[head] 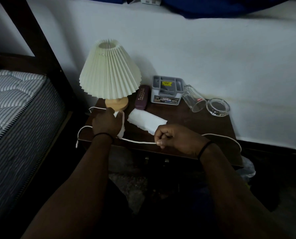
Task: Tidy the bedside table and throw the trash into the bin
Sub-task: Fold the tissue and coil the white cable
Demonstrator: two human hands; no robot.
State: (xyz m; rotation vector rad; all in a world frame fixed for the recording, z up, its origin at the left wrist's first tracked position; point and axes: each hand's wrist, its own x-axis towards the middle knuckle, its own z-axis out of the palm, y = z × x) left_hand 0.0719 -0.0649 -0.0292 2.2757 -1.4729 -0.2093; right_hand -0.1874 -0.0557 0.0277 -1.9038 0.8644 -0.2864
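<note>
1. My right grip (173,138) pinches the white cord (137,141) at the counter's (187,121) front edge
2. My left grip (107,122) clutches crumpled tissue (121,130) beside the lamp base (116,104)

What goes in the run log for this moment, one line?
left hand: grips tissue by lamp | right hand: pinches white cable at table front edge | glass: on its side
</note>
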